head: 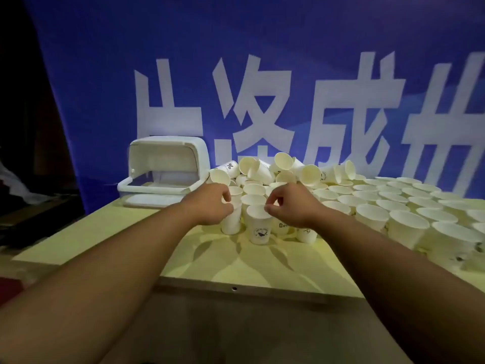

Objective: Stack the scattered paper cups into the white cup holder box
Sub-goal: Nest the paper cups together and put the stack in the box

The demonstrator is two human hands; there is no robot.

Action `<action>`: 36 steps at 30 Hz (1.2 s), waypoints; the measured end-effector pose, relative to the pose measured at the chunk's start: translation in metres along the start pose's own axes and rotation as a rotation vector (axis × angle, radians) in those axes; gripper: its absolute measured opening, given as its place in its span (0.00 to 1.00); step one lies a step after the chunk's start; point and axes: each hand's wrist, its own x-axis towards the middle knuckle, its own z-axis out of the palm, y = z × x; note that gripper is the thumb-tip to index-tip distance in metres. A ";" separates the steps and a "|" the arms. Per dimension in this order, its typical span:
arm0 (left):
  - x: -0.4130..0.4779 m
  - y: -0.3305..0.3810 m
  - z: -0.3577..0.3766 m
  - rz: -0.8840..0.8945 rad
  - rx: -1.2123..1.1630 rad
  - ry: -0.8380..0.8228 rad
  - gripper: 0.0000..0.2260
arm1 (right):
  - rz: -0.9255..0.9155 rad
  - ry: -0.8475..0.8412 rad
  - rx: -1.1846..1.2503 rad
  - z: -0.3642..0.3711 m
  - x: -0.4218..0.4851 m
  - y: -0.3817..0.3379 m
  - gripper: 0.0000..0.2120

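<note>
Many white paper cups [399, 206] cover the table's right half, most upright, several tipped in a heap [286, 169] at the back. The white cup holder box [162, 172] stands at the back left with its lid raised and its tray empty. My left hand [212, 203] pinches the rim of an upright cup [232, 222] at the pile's left edge. My right hand [291, 206] pinches the rim of the front upright cup [258, 227], which bears a dark round logo.
The pale wooden table [236, 261] has a front edge with a small hole. A blue banner [262, 74] with large white characters hangs close behind the cups and box. Dark clutter lies off the table to the left.
</note>
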 end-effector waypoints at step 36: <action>-0.049 -0.091 0.006 -0.243 -0.387 0.050 0.29 | 0.094 -0.072 0.327 0.083 0.004 -0.063 0.22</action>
